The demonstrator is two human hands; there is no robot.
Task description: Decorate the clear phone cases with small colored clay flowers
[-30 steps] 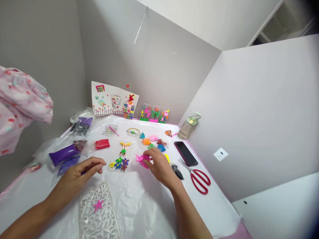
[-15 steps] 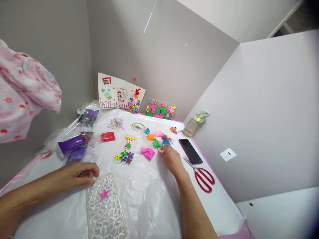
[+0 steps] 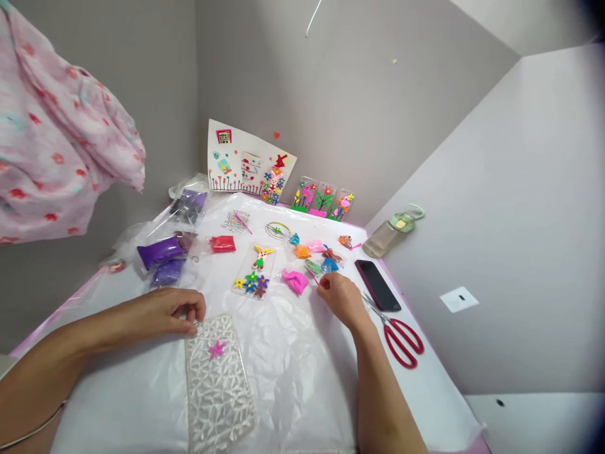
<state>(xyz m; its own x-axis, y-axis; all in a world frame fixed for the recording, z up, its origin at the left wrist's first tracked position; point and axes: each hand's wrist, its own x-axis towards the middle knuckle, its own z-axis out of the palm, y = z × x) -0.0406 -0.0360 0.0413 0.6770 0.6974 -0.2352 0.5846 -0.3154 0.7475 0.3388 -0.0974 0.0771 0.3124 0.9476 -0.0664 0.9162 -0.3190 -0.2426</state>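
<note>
A clear, crackle-patterned phone case (image 3: 220,391) lies on the table in front of me, with a pink clay flower (image 3: 217,350) near its upper end. My left hand (image 3: 174,312) is curled at the case's upper left corner, thumb and fingertips against the edge. Farther right, my right hand (image 3: 341,296) is closed in a pinch on a thin pink stick (image 3: 314,276). The stick points toward a small bag of green clay (image 3: 312,267). Left of that hand sits a bag of pink clay (image 3: 295,281). The right hand's lower fingers are hidden.
A decorated clear case (image 3: 255,271) lies mid-table. Red-handled scissors (image 3: 401,340), a phone (image 3: 377,285) and a bottle (image 3: 390,233) are at right. Purple clay bags (image 3: 161,251) and a red one (image 3: 222,244) sit left. Small decorated cases (image 3: 325,198) lean against the wall.
The whole view has shifted, so things appear farther right and slightly higher. More of the pink stick shows past my right fingers. My left hand stays at the case's corner.
</note>
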